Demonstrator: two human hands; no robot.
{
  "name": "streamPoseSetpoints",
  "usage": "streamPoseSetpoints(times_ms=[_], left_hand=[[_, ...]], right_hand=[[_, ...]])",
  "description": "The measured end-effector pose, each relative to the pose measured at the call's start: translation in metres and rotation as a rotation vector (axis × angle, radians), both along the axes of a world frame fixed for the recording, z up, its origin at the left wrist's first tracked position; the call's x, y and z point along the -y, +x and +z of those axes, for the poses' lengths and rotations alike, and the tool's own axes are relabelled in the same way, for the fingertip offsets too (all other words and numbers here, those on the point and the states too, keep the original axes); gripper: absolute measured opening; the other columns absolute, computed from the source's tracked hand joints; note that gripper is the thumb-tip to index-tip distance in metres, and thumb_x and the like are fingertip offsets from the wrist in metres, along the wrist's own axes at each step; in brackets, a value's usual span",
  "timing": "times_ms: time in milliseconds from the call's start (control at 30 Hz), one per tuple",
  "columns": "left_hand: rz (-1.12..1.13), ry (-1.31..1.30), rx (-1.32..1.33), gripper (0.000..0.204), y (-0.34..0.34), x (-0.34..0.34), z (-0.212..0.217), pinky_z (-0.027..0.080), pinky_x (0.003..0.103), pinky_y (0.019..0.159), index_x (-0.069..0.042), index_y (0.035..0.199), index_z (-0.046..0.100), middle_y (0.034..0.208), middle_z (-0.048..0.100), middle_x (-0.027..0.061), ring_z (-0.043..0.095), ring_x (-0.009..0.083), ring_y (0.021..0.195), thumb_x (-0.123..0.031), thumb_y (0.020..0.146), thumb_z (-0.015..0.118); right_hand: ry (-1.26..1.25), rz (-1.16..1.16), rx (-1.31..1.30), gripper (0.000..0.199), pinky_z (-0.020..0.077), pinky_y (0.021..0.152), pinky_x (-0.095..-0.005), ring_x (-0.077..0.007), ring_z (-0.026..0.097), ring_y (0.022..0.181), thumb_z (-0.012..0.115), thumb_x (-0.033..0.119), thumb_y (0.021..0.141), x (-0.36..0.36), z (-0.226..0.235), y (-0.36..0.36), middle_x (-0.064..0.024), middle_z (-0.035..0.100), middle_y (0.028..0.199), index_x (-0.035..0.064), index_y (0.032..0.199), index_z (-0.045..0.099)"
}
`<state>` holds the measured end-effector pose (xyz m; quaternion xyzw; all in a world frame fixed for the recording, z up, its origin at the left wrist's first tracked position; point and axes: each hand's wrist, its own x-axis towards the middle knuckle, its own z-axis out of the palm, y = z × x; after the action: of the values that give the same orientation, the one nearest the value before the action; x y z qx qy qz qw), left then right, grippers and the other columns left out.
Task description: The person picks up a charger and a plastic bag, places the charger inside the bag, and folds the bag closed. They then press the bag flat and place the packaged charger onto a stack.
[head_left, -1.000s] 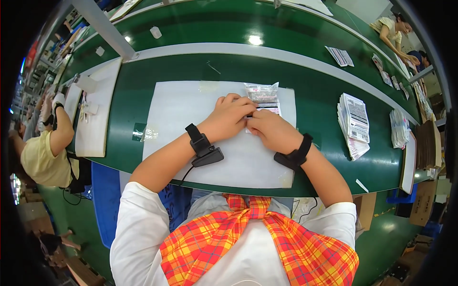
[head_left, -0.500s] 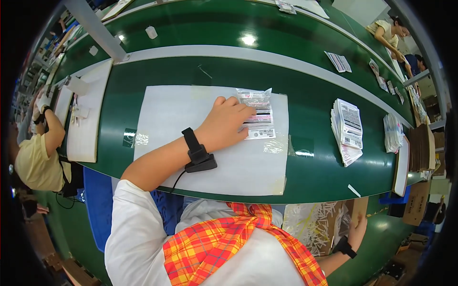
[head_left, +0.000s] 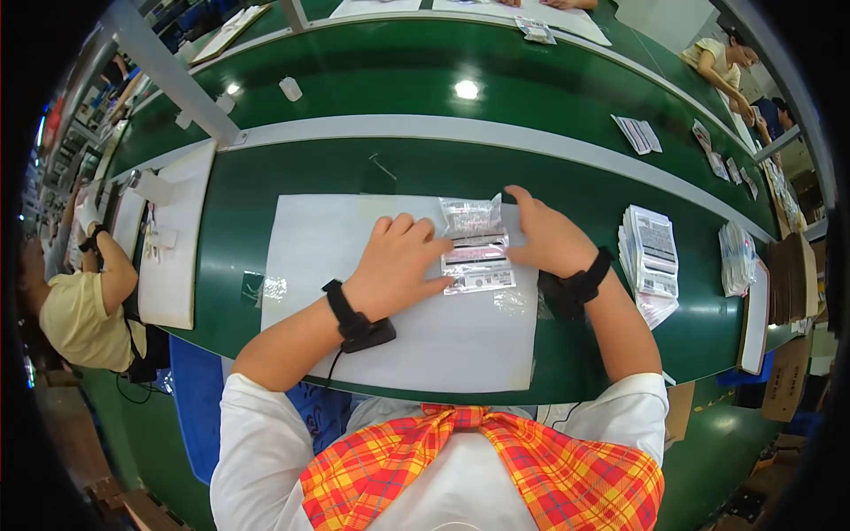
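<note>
Transparent plastic pouch (head_left: 478, 255), printed, one: flat on one white rectangular mat (head_left: 398, 363), glossy green tabletop (head_left: 237, 221) beneath. Left hand (head_left: 391, 273): fingers spread at pouch's left edge. Right hand (head_left: 553, 237): fingers parted at its right edge, contact uncertain. Printed flat packets (head_left: 652, 252): one stack, right.

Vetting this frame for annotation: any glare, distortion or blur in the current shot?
Head view: fisheye bows the grey rail, with black corners; white glare spot on the green surface beyond it; head view: highlights on the packet and clear tape; head view: left hand and right hand look reasonably sharp.
</note>
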<state>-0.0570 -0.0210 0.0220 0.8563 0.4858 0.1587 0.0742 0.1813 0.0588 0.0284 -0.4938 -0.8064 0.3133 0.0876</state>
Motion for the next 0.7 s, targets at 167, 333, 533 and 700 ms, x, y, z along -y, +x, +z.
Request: streamPoseSetpoints(times_ms=[167,333,533,700], left_hand=[[-0.012,-0.136,0.074,0.026,-0.022,-0.008,0.007,0.034,0.039,0.088,-0.018,0.101,0.069,0.099,0.057,0.0049,0.051,0.0251,0.099,-0.027,0.077,0.074],[-0.061,-0.469,-0.005,0.025,-0.019,-0.037,0.016,0.036,0.041,0.086,-0.016,0.105,0.068,0.1,0.057,0.0078,0.053,0.0278,0.099,-0.025,0.081,0.07],[-0.028,-0.074,0.174,0.023,-0.015,-0.028,0.016,0.04,0.041,0.089,-0.012,0.104,0.068,0.102,0.06,0.0107,0.056,0.0305,0.098,-0.02,0.082,0.068],[0.007,-0.095,0.222,0.022,-0.06,-0.003,-0.008,0.043,0.042,0.091,-0.009,0.102,0.067,0.109,0.062,0.0116,0.056,0.0318,0.105,-0.017,0.082,0.067]], right_hand=[[0.277,0.188,-0.034,0.074,0.0467,0.094,-0.0402,-0.0366,0.055,0.109,0.07,0.012,0.071,-0.009,-0.001,0.002,-0.0192,0.06,0.111,0.0051,0.14,0.043],[0.252,0.387,-0.026,0.075,0.0441,0.099,-0.0413,-0.0379,0.052,0.113,0.071,0.011,0.071,-0.029,0.0,-0.021,-0.02,0.056,0.117,0.0056,0.141,0.042],[0.538,-0.103,-0.004,0.075,0.0392,0.107,-0.0413,-0.0405,0.046,0.126,0.074,0.02,0.075,-0.071,0.031,0.032,-0.023,0.047,0.137,0.0045,0.141,0.042],[0.494,-0.239,0.125,0.054,0.0413,0.105,-0.0417,-0.0388,0.051,0.122,0.066,0.007,0.076,-0.034,0.023,0.186,-0.0209,0.055,0.129,0.0004,0.128,0.053]])
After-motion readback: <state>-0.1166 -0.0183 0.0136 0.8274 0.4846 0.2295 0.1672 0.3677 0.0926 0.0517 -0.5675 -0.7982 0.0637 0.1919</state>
